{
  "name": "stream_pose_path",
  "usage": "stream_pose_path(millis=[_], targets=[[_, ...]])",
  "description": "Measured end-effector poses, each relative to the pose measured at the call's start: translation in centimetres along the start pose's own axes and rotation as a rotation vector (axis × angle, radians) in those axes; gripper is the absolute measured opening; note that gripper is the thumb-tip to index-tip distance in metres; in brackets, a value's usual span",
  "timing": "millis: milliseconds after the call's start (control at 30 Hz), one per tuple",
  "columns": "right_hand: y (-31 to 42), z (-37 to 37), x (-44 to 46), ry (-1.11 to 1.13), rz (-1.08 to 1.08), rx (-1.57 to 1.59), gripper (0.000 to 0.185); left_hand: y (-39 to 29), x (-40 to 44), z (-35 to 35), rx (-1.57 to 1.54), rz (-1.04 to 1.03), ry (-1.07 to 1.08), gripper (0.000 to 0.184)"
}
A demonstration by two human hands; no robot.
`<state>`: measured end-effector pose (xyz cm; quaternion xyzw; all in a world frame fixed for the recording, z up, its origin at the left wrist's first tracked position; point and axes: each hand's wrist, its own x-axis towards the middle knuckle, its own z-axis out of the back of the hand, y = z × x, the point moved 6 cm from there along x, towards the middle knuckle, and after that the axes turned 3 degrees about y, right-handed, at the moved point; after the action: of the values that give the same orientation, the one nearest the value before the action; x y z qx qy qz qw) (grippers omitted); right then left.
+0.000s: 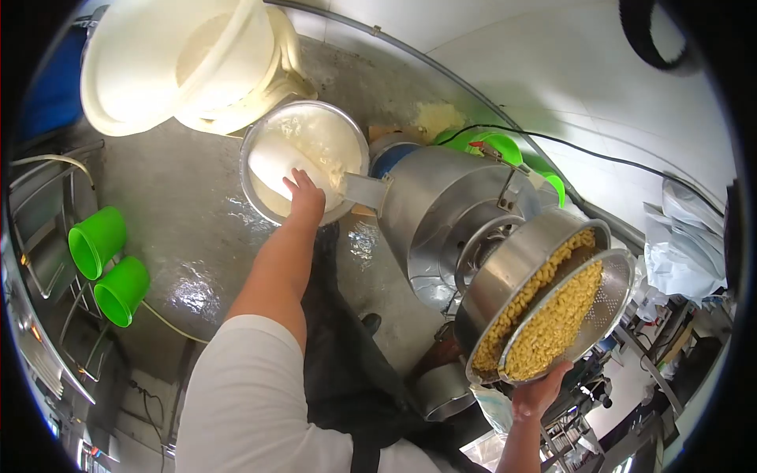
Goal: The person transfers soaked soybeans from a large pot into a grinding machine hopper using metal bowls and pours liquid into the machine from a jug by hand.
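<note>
My left hand (305, 197) reaches over a wide metal basin (246, 175) of frothy cream-coloured liquid. Its fingers grip a white plastic container (277, 161), which lies tilted in the basin; its far side is hard to make out. My right hand (541, 392) is closed on the lower rim of a perforated metal colander (617, 290) full of yellow soaked beans (556, 327). The colander tilts against a deep metal hopper (505, 272), which holds more of these beans. Below the hopper is a metal grinding machine (430, 197), its spout (365, 191) pointing over the basin.
Large cream tubs (130, 87) stand beyond the basin. Green buckets (100, 240) are at the left, near a metal rack and hose. A metal pot (443, 392) sits below the hopper. A black cable (583, 146) runs along the wall, and the floor is wet.
</note>
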<state>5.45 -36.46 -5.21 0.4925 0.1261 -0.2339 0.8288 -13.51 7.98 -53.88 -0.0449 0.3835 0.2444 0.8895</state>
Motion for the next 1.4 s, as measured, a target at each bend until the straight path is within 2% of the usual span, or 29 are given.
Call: stream_pose_path(millis=[67,133,167,333,400,433,467,533,600,667,700,767,833,900,933,1000,1033,1067,1133,1200,1267,1333,1400], targets=[[-0.9,2.0,0.7,0.044,0.021,0.008,0.08,-0.4,0.9,-1.1,-0.011,0.009,0.009,0.027],[-0.7,2.9,0.7,-0.009,0.07,-0.213,0.079,-0.3,1.5,-1.1,-0.104,0.091,-0.038,0.025],[-0.7,2.6,0.9,0.046,0.095,-0.167,0.078,-0.4,1.9,-1.2,-0.104,0.083,-0.035,0.025],[0.1,2.3,0.2,0.04,0.096,-0.247,0.077,1.3,4.5,-2.0,-0.392,0.213,0.078,0.035],[-0.1,1.8,0.0,0.095,0.05,0.054,0.068,2.2,5.4,-2.1,-0.441,0.225,0.138,0.041],[0.6,2.8,-0.2,0.049,0.174,-0.471,0.058,2.6,5.7,-1.9,-0.535,0.236,0.147,0.04],[0.4,3.4,-0.3,0.048,0.174,-0.475,0.058,3.1,5.9,-1.5,-0.63,0.247,0.156,0.04],[0.9,1.9,-0.9,0.071,0.346,-0.88,0.052,4.7,7.7,-1.3,-0.662,0.264,0.2,0.047],[0.2,1.9,-0.1,0.095,0.334,-0.75,0.056,6.1,8.6,-1.4,-0.811,0.255,0.179,0.05],[-0.5,1.0,0.5,0.16,0.079,-0.057,0.065,7.2,8.0,-1.7,-0.836,0.275,0.168,0.055],[-0.2,0.1,0.3,0.165,0.081,-0.053,0.065,7.4,7.8,-2.3,-0.826,0.24,0.098,0.055],[-0.2,-0.9,-0.2,0.113,-0.06,0.232,0.072,7.2,6.4,-3.9,-0.815,0.208,0.022,0.054],[0.5,-0.5,-0.3,0.157,-0.046,0.15,0.072,7.0,3.0,-4.3,-0.947,0.267,-0.151,0.052],[0.8,-0.8,-0.1,0.202,-0.017,0.099,0.073,8.1,0.1,-1.7,-0.987,0.306,-0.139,0.05],[1.4,-1.1,0.1,0.226,0.017,0.054,0.068,8.4,-1.5,-0.7,-1.033,0.343,-0.104,0.048],[2.4,-1.8,0.3,0.264,0.086,-0.025,0.058,9.4,-4.2,1.4,-1.093,0.329,-0.166,0.047],[2.4,-1.6,1.2,0.249,0.132,0.046,0.047,9.8,-5.8,2.6,-1.165,0.318,-0.201,0.047],[2.5,-1.3,1.8,0.242,0.141,0.076,0.047,10.2,-7.3,3.9,-1.15,0.302,-0.228,0.047],[3.3,-1.7,2.6,0.316,0.129,-0.153,0.043,10.8,-11.0,6.2,-1.158,0.336,-0.245,0.046],[4.6,-3.0,2.5,0.385,0.022,-0.116,0.043,11.6,-13.0,7.5,-1.135,0.24,-0.361,0.047],[5.6,-4.3,2.9,0.499,0.004,-0.01,0.046,12.7,-13.5,6.3,-1.176,0.169,-0.444,0.045],[6.3,-5.2,3.0,0.583,-0.012,0.085,0.048,12.3,-19.7,14.0,-1.114,0.083,-0.447,0.044],[5.8,-5.6,3.8,0.633,0.002,0.119,0.05,12.3,-24.5,18.3,-1.0,0.073,-0.503,0.041]])
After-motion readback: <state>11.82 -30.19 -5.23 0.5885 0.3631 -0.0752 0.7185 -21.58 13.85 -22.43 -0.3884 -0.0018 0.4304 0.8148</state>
